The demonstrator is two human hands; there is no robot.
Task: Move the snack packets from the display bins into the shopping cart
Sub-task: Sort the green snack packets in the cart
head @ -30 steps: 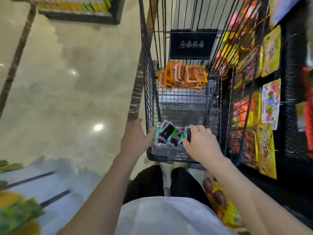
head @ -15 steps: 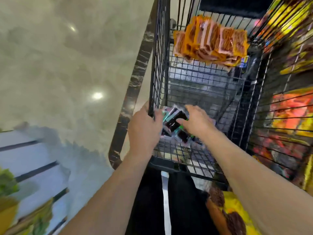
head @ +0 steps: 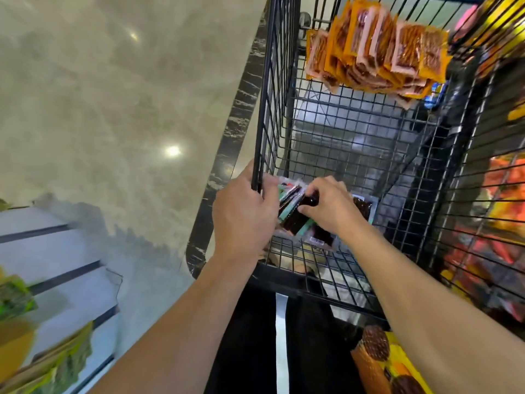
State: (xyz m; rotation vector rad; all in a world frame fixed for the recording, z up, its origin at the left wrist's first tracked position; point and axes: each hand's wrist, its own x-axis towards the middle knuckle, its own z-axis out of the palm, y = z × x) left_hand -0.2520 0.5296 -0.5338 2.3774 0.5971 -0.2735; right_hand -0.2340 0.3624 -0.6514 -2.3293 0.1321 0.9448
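A black wire shopping cart [head: 284, 109] stands right in front of me. Both hands hold a bunch of small green-and-black snack packets [head: 292, 214] low in its near left corner. My left hand [head: 244, 217] cups the bunch from the left, beside the cart's corner post. My right hand [head: 329, 206] pinches the packets from the right. Further dark packets [head: 363, 207] lie on the cart floor just past my right hand. A pile of orange snack packets [head: 377, 52] lies at the cart's far end.
Hanging yellow and orange snack bags [head: 500, 211] fill a black rack behind the cart's right side. A white display stand with green and yellow packets [head: 17, 297] is at the lower left. A polished marble floor [head: 113, 109] spreads to the left. A yellow cookie bag [head: 383, 362] sits at my right hip.
Both hands have gone down with the green-and-black packets from the cart's near rim to its floor, and my head has leaned in over the cart.
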